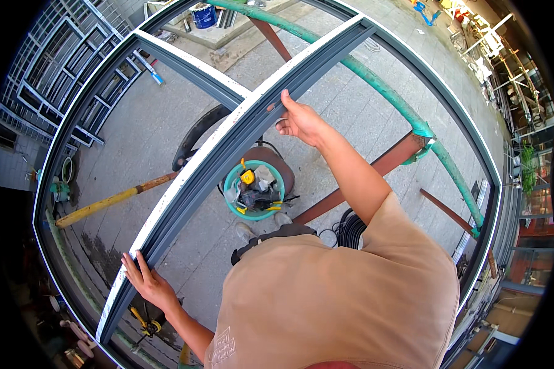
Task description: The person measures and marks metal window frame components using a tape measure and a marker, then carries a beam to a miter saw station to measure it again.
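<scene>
A large window frame [194, 161], dark grey with white outer faces, stands out over the paving before me, its long crossbar running diagonally from lower left to upper right. My left hand [152, 286] lies over the lower left part of this bar, its fingers stretched and slightly apart across the white face. Farther up, near the joint with a shorter bar, my right hand [301, 123] grips the inner edge of the same bar. Its thumb points up along the dark side and its other fingers are curled against it; part of the grip is hidden.
Green pipe rails [388, 89] and a brown steel beam [391, 163] lie below the frame. A turquoise bucket [281, 178] of tools stands near my feet, beside a yellow pole [117, 200]. Metal grilles [61, 74] lean at the left; coiled black hose [349, 229] lies beside me.
</scene>
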Tool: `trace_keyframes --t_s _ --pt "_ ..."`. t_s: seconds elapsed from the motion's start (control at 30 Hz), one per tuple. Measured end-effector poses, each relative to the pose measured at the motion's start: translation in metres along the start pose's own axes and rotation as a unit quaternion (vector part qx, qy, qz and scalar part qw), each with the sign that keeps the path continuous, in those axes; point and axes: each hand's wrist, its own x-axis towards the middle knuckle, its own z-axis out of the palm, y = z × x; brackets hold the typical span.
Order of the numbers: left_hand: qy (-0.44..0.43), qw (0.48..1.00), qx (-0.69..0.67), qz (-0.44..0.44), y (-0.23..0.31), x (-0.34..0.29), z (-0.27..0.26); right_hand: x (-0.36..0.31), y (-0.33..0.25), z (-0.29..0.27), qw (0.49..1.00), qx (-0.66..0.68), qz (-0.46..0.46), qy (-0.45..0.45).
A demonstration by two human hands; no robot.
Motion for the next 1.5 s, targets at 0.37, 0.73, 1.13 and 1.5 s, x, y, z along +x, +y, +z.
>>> trace_keyframes --t_s 0.37,0.73,1.13,1.5 --pt "0.028 0.999 0.015 -0.015 0.0 0.002 0.011 0.028 -0.016 0.002 0.991 -0.135 0.008 -0.011" --pt "0.03 0.999 0.025 -0.026 0.001 0.005 0.011 0.031 -0.014 0.0 0.991 -0.134 0.001 -0.03" --pt "0.005 1.0 0.016 -0.022 0.0 0.004 0.007 0.031 -0.019 0.007 0.98 -0.195 -0.021 0.033" --pt "-0.022 0.999 0.021 -0.032 0.003 0.009 -0.001 0.046 -0.024 -0.022 0.99 0.022 -0.045 0.134"
